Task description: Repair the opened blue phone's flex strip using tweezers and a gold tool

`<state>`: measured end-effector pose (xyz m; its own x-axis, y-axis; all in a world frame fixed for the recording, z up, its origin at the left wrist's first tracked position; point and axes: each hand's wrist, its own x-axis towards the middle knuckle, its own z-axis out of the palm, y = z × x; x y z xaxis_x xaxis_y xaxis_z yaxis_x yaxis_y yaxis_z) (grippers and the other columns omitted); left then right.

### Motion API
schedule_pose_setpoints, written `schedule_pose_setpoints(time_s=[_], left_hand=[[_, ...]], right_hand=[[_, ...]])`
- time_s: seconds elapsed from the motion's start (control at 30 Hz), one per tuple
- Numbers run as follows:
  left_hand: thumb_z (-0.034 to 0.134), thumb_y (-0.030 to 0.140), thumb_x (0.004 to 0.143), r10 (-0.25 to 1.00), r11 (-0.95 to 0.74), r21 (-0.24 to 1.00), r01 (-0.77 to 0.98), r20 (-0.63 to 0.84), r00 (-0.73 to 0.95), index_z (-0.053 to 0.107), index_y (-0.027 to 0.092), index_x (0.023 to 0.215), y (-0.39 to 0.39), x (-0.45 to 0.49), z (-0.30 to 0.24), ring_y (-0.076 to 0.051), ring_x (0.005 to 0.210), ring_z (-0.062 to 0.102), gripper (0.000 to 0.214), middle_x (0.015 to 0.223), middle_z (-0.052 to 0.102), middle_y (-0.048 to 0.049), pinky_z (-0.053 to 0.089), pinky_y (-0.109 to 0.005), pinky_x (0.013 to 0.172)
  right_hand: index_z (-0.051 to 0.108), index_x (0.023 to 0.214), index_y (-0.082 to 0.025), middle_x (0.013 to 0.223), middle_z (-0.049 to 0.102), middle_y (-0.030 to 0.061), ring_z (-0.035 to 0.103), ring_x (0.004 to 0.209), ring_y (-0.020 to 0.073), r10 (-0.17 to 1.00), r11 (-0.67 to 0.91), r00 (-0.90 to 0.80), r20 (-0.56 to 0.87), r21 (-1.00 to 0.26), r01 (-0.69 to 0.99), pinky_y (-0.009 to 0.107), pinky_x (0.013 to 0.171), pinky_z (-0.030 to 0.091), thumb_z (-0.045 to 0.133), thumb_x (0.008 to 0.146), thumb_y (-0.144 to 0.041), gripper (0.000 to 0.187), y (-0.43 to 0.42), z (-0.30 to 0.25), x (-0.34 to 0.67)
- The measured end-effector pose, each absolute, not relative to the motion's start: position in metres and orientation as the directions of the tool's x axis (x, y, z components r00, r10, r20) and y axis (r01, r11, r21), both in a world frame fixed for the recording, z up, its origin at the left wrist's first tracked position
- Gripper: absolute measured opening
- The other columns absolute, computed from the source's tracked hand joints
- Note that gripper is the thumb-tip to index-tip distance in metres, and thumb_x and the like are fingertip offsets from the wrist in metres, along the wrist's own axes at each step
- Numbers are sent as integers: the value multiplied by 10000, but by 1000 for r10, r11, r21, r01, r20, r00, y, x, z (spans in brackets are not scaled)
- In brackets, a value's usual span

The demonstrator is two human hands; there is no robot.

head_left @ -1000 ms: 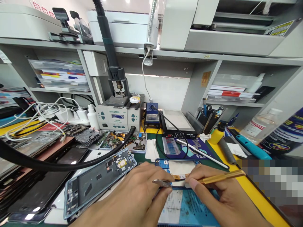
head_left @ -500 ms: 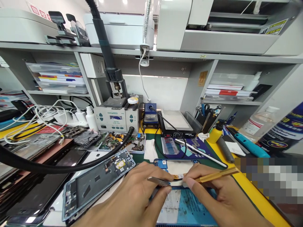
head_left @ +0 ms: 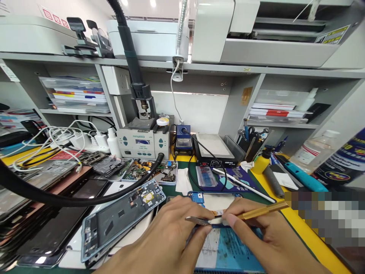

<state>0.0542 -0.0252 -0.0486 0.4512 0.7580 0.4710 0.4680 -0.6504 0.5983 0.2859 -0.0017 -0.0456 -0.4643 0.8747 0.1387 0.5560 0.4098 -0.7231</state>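
Observation:
My left hand (head_left: 176, 224) pinches a thin, flat metal blade (head_left: 195, 220) between thumb and forefinger. My right hand (head_left: 253, 224) grips a slim gold-coloured tool (head_left: 265, 210) like a pen, its back end sticking out to the right. By the right fingertips, a small whitish piece (head_left: 217, 220) reaches toward the blade; I cannot tell whether it belongs to the gold tool. Under both hands lies a blue phone frame (head_left: 196, 196) with a pale panel (head_left: 221, 201) inside. An orange flex cable (head_left: 218, 212) shows between the hands, which hide the frame's near end.
An opened phone housing (head_left: 122, 217) lies left, beside stacked phone parts. A thick black hose (head_left: 85, 201) arches over them from the hot air station (head_left: 144, 142). Behind the phone stand a heating plate (head_left: 213, 146) and a white stick (head_left: 246, 184); a yellow bottle (head_left: 261, 161) stands right.
The camera view has shifted slightly, sliding the bench a little to the right. Both hands keep their grips, and the blade's end now appears against the whitish piece.

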Motion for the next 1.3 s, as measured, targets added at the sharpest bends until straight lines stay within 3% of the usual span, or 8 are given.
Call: schedule_pose_setpoints(time_s=[0.47,0.7,0.9,1.3], left_hand=[[553,118,972,749,-661,600,451,484,452,675,201,1174,-24,57,-56,-209,981,680,251,1082,752,-30,521,-351,925],[543,138,984,785,-618,627,474,453,423,685,197,1144,-26,55,-55,-209,977,677,222,1080,748,-28,531,-354,924],[550,163,998,815,-576,651,495,411,408,672,220,1166,-27,56,-53,-183,1040,673,216,1118,736,-9,509,-329,999],[568,142,973,791,-611,615,499,458,405,677,204,1124,-28,53,-53,-181,969,696,196,1052,743,-12,543,-303,904]], right_hand=[[634,887,-204,890,702,77,709,901,265,885,379,-451,113,-737,560,333,777,573,411,1045,-439,359,-4,-42,283],[654,844,-209,774,666,47,666,753,230,887,402,-440,142,-706,583,320,691,552,421,1035,-449,385,-2,-41,282],[676,855,-215,789,683,40,674,753,220,889,393,-430,158,-745,538,293,680,558,488,1021,-407,316,0,-41,283],[657,861,-222,780,636,41,632,749,221,895,360,-433,108,-748,558,299,654,536,439,1033,-460,366,-1,-47,287]])
